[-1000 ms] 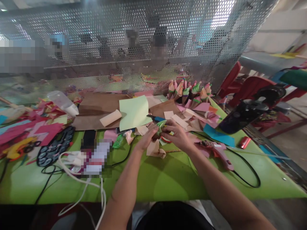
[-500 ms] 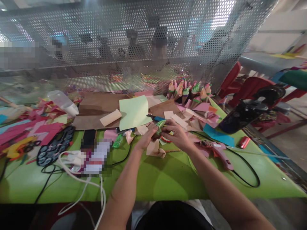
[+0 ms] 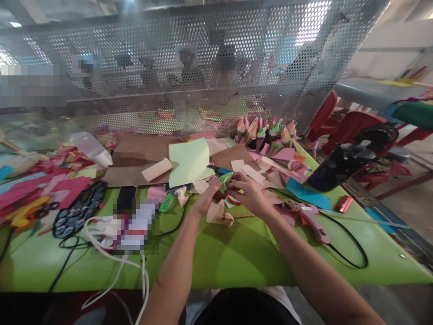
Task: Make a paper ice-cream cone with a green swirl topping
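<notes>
My left hand [image 3: 205, 201] is wrapped round a small paper ice cream cone [image 3: 226, 180] with a pale green swirled top. Its brown lower part is mostly covered by the fingers. At the cone's right side, my right hand [image 3: 249, 193] has its fingers bent and pinched against the green paper; the fingertips are partly hidden. Just below the hands, a curled piece of tan paper [image 3: 219, 214] lies on the green table [image 3: 237, 257]. A pink glue gun [image 3: 313, 221] rests to the right of my right forearm.
Several finished paper cones [image 3: 262, 131] stand at the back right. Behind my hands lie a light green sheet [image 3: 189, 160] and brown cardboard [image 3: 142, 149]. A dark bottle [image 3: 333, 167] is at the right, white cables [image 3: 144, 271] at the left. A perforated metal screen [image 3: 152, 67] closes the back.
The green swirl has turned slightly between my hands, and my right fingers have shifted a little on it. The view has tilted slightly; the table things stay put.
</notes>
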`<move>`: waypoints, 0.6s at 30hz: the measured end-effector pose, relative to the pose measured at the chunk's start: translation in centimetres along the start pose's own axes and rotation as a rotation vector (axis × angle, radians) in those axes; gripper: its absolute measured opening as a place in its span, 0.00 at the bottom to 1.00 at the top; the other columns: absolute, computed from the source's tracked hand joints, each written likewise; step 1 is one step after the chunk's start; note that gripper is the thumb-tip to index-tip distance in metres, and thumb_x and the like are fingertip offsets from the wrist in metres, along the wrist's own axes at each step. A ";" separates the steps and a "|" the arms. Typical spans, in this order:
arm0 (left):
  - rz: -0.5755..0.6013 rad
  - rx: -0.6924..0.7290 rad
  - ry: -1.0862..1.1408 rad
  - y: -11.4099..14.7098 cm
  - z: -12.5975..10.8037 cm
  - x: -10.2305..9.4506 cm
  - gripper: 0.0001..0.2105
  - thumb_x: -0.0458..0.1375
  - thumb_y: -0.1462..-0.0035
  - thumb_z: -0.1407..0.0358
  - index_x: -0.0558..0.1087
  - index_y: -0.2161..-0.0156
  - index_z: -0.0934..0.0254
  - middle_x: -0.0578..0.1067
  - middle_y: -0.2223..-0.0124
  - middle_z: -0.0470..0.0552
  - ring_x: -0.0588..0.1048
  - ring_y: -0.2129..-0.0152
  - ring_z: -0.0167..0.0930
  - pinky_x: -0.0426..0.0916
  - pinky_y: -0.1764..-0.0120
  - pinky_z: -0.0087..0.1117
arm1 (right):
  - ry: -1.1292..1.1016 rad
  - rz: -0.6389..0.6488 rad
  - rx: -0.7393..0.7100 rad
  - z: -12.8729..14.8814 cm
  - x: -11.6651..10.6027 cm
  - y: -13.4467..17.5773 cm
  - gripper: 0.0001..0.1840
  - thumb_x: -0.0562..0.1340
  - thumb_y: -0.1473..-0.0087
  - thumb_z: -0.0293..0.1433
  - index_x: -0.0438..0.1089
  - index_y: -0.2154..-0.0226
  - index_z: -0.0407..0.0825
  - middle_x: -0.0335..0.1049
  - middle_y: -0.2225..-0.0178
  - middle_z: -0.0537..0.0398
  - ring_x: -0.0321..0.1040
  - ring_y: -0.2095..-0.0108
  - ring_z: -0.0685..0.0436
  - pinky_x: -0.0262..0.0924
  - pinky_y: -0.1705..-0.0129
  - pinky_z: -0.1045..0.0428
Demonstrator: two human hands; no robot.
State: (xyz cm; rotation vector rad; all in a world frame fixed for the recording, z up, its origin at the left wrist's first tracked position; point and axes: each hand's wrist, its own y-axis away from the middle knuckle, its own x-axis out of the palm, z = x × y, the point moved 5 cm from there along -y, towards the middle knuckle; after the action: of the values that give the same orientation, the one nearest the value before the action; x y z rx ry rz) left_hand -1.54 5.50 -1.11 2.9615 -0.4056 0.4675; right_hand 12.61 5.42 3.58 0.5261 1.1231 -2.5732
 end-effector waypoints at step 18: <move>0.050 0.042 -0.114 0.0 0.0 -0.5 0.21 0.59 0.44 0.44 0.69 0.61 0.62 0.58 0.73 0.42 0.55 0.79 0.25 0.50 0.75 0.30 | -0.032 0.050 0.012 -0.5 0.1 -0.1 0.07 0.64 0.38 0.32 0.79 0.65 0.52 0.72 0.56 0.47 0.73 0.55 0.40 0.71 0.52 0.45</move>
State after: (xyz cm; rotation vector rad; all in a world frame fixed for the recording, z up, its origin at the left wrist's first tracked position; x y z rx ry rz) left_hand -2.00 5.57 -1.26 3.0344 -0.4879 0.3166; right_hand 12.56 5.88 3.30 0.5068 1.0713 -2.5379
